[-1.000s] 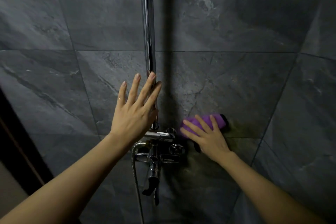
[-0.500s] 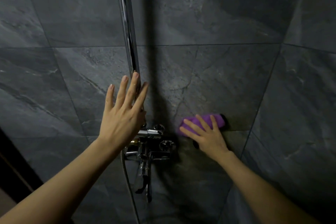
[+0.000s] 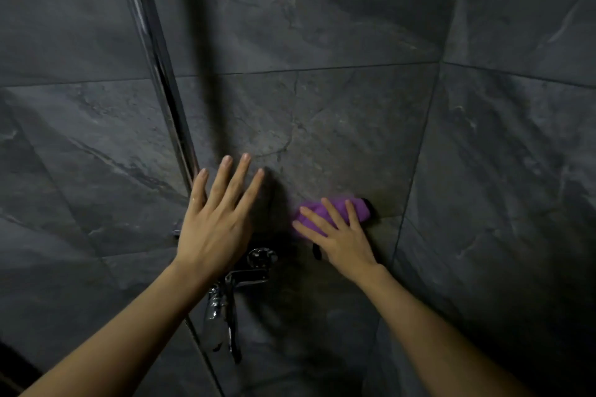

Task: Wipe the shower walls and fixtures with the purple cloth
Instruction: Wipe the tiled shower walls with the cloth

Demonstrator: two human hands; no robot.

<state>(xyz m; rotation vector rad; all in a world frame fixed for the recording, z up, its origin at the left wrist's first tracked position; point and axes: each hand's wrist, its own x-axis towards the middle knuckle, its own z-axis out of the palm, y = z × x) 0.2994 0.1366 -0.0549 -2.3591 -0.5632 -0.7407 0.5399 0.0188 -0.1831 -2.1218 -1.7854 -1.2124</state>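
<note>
Cloth pressed flat on the wall, right of the tap

The right hand (image 3: 343,235), fingers straight, presses the cloth (image 3: 335,214) on the wall (image 3: 322,126); the left hand (image 3: 216,222), fingers spread, holds nothing above the tap (image 3: 254,267).

- The riser pipe (image 3: 158,74) is running up the back wall (image 3: 322,122), left of the centre.
- The faucet (image 3: 238,277) is sitting at the pipe's foot.
- The left hand (image 3: 216,222) is lying flat before the faucet.
- The cloth (image 3: 335,213) is lying against the wall, right of the faucet, near the corner with the side wall (image 3: 516,171).
- The right hand (image 3: 345,235) is pressing on the cloth.
</note>
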